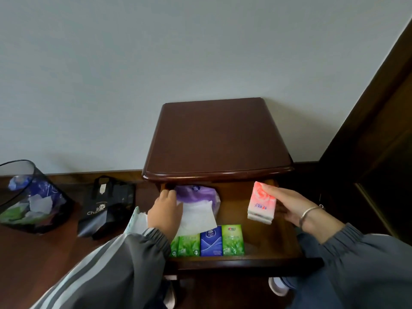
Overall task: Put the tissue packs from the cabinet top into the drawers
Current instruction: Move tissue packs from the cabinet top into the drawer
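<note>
Grey striped jacket sleeves point(124, 264) enter from the bottom corners of the frame, over the dark front edge of the open wooden drawer point(245, 264) at lower centre. Just inside that edge stands a row of small tissue packs, touching side by side: two green leaf-printed packs point(189, 245), one blue pack point(211, 241) and a third green pack point(232, 240). Above the row, the left hand point(165, 210) lies back-up on a loose white tissue sheet point(198, 216), its fingertips reaching the purple soft tissue bag point(196, 195) at the drawer's back left; whether they grasp it cannot be told. Right of centre, the right hand point(287, 205), a silver bangle point(308, 212) at its wrist, grasps the pink rose-printed tissue pack point(262, 202) between thumb and fingers, upright above the drawer's right half, apart from the other packs. Higher up, the glossy brown cabinet top point(218, 139) stands against a pale wall point(133, 63). At the left of the frame, on the dark floor, sit a black paper bag point(107, 206) and a dark see-through waste bin point(29, 197) holding scraps
</note>
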A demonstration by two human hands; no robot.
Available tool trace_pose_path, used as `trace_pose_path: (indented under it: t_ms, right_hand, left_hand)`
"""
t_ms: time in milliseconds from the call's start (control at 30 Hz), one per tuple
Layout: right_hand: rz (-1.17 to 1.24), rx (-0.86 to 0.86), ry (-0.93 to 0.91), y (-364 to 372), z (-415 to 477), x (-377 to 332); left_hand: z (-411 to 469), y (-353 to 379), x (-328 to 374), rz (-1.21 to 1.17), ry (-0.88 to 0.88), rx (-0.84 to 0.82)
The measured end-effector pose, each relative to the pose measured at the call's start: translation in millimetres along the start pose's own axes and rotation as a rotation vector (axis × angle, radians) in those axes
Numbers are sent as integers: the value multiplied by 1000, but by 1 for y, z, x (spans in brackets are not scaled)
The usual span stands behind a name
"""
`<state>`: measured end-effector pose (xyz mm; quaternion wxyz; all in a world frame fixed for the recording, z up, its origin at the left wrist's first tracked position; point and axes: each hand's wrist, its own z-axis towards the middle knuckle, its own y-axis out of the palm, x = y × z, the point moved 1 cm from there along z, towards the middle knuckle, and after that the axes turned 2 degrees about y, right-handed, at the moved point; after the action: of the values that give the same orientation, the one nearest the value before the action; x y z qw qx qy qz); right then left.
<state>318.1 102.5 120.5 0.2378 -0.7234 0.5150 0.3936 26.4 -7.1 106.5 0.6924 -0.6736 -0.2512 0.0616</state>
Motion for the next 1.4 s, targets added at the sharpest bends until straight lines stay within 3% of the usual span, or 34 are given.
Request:
trace_pose_path:
  t_ms: [67, 167, 267, 367, 567, 833, 1200, 1400]
  right_hand:
    - [-39, 33, -19, -2, 5, 3]
    - [-120, 83, -43, 1, 13, 10]
    - [-187, 100, -63, 8, 16, 16]
    - [-308, 137, -81, 9, 15, 14]
    - [-768, -10, 54, 13, 11, 21]
    - [-936, -189, 226, 23, 13, 39]
    - [-1364, -270, -71, 33, 5, 35]
    - [-1396, -39, -379, 26, -13, 31]
  left_hand:
    - [-6, 6, 5, 20, 204, -2]
    - [-9, 19, 17, -21, 468, -204]
    - [-6, 32, 20, 72, 478, -439]
    - [-6, 40, 18, 143, 415, -535]
    - [-15, 36, 13, 86, 409, -494]
    - [-34, 10, -9, -134, 434, -239]
    - [-61, 5, -4, -210, 467, -323]
    - [-73, -3, -20, -221, 568, -389]
